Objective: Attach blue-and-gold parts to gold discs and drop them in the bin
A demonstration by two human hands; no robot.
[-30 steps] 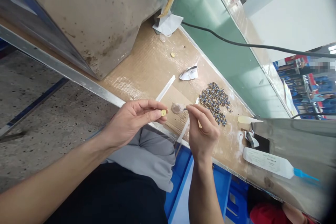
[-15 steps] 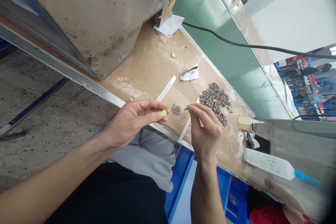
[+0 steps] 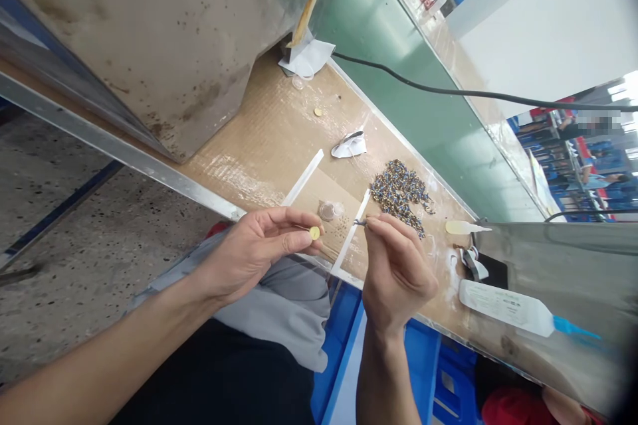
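My left hand (image 3: 269, 246) is closed in a pinch on a small round yellow disc (image 3: 314, 233), its face turned up toward me. To the right, my right hand (image 3: 396, 265) pinches a small dark bluish piece (image 3: 359, 222) between thumb and fingertips. The piece points left toward the disc, with a gap between them; its exact kind is too small to tell. Just beyond the hands, a small clear round dish (image 3: 329, 210) sits on the brown board, with tiny specks (image 3: 341, 227) scattered beside it. Past my right hand lies a pile of small blue and gold pieces (image 3: 399, 191).
A second yellow disc (image 3: 318, 112) and a folded white paper strip (image 3: 349, 145) lie farther back. On the right are a small dropper bottle (image 3: 461, 228) and a large white bottle (image 3: 506, 307) with a blue nozzle. A metal box (image 3: 149, 33) stands left; a black cable (image 3: 423, 87) crosses behind.
Both hands sit lower over the bench, and my right fingertips have shifted right. More of the dark piece shows in them. The view has turned slightly.
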